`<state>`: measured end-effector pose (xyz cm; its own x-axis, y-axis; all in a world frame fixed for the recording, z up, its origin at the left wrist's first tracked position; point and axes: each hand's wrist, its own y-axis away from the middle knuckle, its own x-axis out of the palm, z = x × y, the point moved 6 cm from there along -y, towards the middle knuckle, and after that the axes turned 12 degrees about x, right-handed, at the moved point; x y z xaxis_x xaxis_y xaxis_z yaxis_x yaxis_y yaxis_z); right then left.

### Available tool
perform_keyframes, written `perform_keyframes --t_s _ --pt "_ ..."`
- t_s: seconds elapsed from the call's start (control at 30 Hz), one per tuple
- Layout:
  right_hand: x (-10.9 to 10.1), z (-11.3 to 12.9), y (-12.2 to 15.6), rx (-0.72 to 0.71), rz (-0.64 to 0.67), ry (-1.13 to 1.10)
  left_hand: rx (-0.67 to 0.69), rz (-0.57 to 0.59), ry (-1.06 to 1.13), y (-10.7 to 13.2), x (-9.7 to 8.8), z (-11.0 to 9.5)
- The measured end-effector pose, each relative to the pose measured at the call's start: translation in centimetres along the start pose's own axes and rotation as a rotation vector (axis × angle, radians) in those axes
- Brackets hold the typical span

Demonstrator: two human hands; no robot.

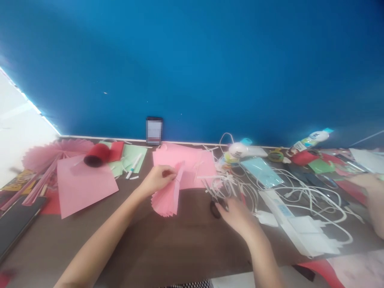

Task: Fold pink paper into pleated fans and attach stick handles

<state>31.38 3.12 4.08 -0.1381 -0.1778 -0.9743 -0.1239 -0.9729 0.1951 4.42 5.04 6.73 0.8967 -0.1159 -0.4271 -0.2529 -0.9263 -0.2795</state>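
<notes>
My left hand is closed, pinching the upper part of a pleated pink paper fan whose folds spread downward. Behind the fan lie flat pink sheets. To the right, low over the tabletop, my right hand has its fingers around scissors with dark ring handles. The blades are blurred and point toward a heap of white paper strips. How the fingers sit in the handles is partly hidden.
White cables and a power strip spread over the right side, near glue bottles. A co-worker's hand reaches in at far right. A phone leans on the blue wall. Pink paper and a red roll lie left.
</notes>
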Motion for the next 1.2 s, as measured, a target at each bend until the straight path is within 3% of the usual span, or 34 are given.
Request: perform_keyframes --t_s 0.1,0.2,0.33,0.47,0.63,0.8,1.0,1.2 --pt "2.0 -0.6 0.4 0.008 0.047 0.084 0.014 -0.021 0.009 -0.1 0.1 -0.1" --pt "2.6 -0.5 0.6 0.003 0.022 0.146 0.049 -0.057 0.022 0.0 0.0 -0.5" --pt "1.4 -1.8 1.2 0.044 0.005 0.189 0.081 -0.088 0.006 0.2 -0.4 -1.2" --pt "-1.0 -1.9 2.0 -0.034 0.01 -0.052 0.116 -0.073 -0.09 0.4 -0.9 -2.1" --pt "-4.5 1.2 2.8 -0.158 -0.037 -0.305 0.152 -0.02 -0.197 0.6 -1.1 -3.1" --pt "-6.9 5.3 3.7 -0.309 -0.078 -0.259 0.203 -0.041 -0.352 0.6 -1.4 -3.4" --pt "-7.6 8.3 3.8 -0.383 -0.085 -0.174 0.301 -0.062 -0.44 0.6 -1.4 -4.1" --pt "-7.5 10.1 3.6 -0.416 -0.111 -0.157 0.3 -0.063 -0.431 0.7 -1.3 -4.3"
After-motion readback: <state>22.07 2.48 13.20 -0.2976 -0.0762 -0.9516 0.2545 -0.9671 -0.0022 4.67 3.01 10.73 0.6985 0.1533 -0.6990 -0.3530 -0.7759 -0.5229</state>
